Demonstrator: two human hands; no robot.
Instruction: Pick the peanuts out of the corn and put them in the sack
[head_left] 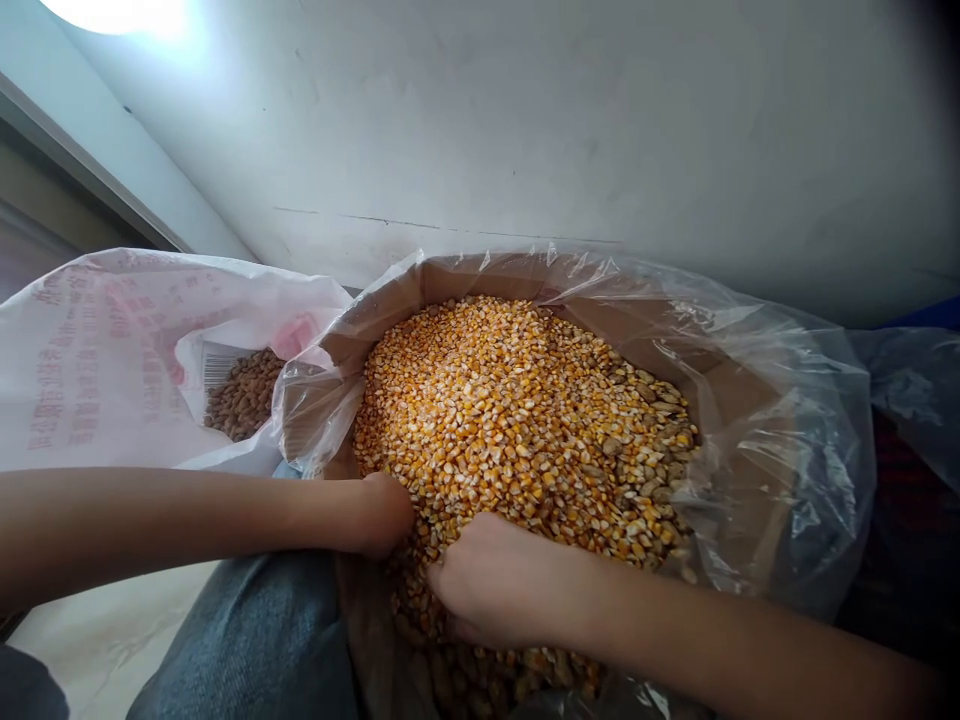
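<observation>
A big heap of yellow corn kernels (487, 410) fills a cardboard box (637, 325) lined with a clear plastic bag (810, 470). Unshelled peanuts (660, 400) lie among the kernels on the right and at the near edge. My left hand (386, 515) reaches into the near left side of the corn, and its fingers are hidden. Beside it my right hand (495, 580) is curled at the front of the heap, back of the hand up. Whatever its fingers hold is out of sight. A small gap separates the two hands.
A white woven sack (142, 390) with pinkish print stands left of the box, brown peanut-like pieces (244, 395) showing in its opening. Behind is a pale wall (525, 130). My knee in jeans (255, 640) presses near the box. Dark plastic (915, 400) lies at right.
</observation>
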